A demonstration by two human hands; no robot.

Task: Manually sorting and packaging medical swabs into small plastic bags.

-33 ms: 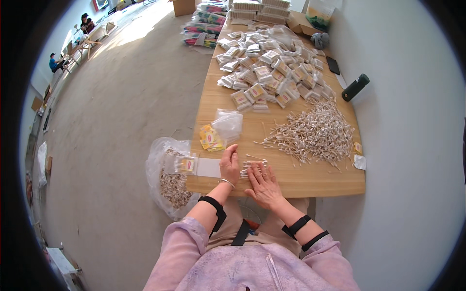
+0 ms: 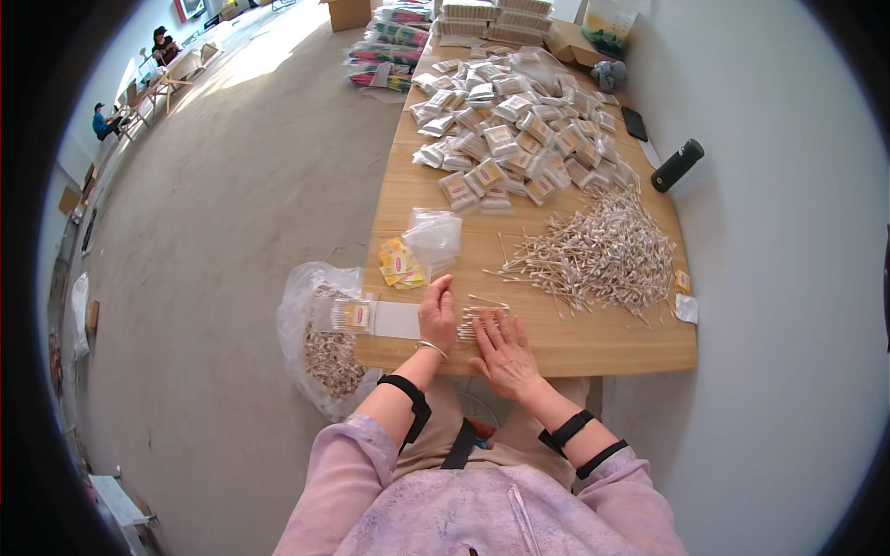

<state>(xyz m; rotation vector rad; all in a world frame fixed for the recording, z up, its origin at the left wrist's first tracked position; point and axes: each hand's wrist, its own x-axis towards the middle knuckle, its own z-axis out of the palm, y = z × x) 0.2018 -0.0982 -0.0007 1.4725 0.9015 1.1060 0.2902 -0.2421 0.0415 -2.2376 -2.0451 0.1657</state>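
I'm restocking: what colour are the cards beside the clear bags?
The cards are mostly yellow, with some red; head view.

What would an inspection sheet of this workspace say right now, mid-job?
Surface: wood-grain table, extending away from the person.
Job's things: small cotton swab cluster between the hands; loose cotton swab pile at right; filled swab packets heaped farther back; clear plastic bags and yellow cards at left.
Clutter: black bottle and dark phone along the right side.
Hands: left hand beside the cluster; right hand spread partly over it.
Cables: nothing seen for certain.
Surroundings: pale wall at right; bare floor at left; two people in the background.
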